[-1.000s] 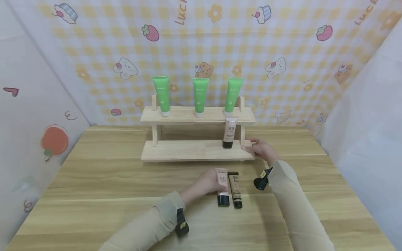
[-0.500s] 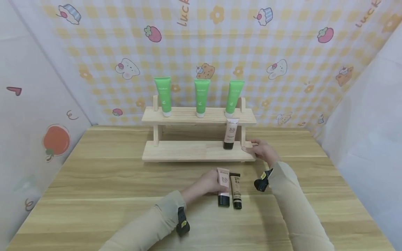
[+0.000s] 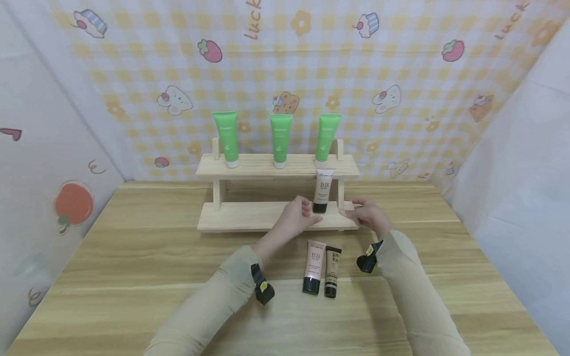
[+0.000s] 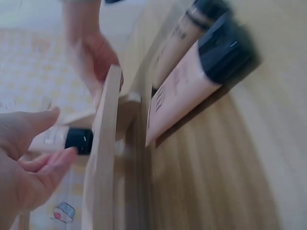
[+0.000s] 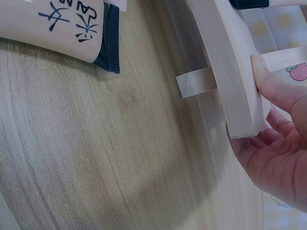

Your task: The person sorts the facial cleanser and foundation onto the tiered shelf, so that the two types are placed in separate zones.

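A two-tier wooden rack (image 3: 245, 216) stands on the table. On its lower tier, near the right end, a pink BB cream tube (image 3: 323, 190) stands on its black cap. My left hand (image 3: 296, 217) is just left of this tube, thumb and fingers spread apart; in the left wrist view its fingertips (image 4: 62, 160) are close to the cap, contact unclear. My right hand (image 3: 370, 216) grips the right end of the lower tier, thumb on top and fingers underneath. In front of the rack lie a second pink BB cream tube (image 3: 314, 267) and a slimmer tan tube (image 3: 332, 272).
Three green tubes (image 3: 280, 141) stand on white caps along the rack's upper tier. Behind the rack hangs a yellow checked cloth (image 3: 249, 69). White sheets (image 3: 516, 163) close off both sides of the wooden table (image 3: 147, 247).
My left hand has let go of the lying pink tube and moved up to the standing one on the lower tier. The right hand keeps its hold on the rack.
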A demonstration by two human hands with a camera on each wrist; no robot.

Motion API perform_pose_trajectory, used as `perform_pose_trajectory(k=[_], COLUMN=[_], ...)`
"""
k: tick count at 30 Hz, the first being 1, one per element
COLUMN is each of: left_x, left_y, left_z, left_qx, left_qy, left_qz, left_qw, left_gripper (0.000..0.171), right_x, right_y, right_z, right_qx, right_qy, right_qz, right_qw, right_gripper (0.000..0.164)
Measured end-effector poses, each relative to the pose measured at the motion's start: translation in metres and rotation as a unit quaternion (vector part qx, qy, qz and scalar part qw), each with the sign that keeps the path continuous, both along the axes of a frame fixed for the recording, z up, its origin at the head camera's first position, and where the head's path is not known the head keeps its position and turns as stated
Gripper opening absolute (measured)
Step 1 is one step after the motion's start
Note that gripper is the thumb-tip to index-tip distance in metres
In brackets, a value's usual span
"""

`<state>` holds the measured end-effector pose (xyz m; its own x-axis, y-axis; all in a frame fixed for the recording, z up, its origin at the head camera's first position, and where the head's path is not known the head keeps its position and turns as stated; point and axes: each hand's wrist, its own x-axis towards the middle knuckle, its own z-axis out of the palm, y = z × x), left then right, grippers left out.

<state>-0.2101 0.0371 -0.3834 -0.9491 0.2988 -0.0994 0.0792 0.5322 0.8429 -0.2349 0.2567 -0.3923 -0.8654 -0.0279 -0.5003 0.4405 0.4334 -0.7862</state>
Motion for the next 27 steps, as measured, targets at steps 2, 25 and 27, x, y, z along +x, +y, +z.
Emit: perform_pose_trajectory(k=[2, 25, 27], left_x=[-0.01, -0.039, -0.04], left_y=[0.003, 0.019, 0.019], left_z=[-0.001, -0.013, -0.014], left_qx=[0.023, 0.043, 0.043], left_qy=[0.013, 0.023, 0.025], left_qz=[0.017, -0.016, -0.018], left_qw=[0.9995, 0.9987, 0.9986], left_gripper=[0.057, 0.046, 0.046], right_x=[0.0, -0.001, -0.001], right_y=[-0.001, -0.002, -0.002], right_z=[-0.001, -0.001, -0.001], right_qx=[-0.006, 0.014, 0.015], right_qy=[0.005, 0.002, 0.001], right_qz=[-0.003, -0.023, -0.025], right_qw=[1.0, 1.0, 1.0], right_gripper=[0.069, 0.069, 0.069])
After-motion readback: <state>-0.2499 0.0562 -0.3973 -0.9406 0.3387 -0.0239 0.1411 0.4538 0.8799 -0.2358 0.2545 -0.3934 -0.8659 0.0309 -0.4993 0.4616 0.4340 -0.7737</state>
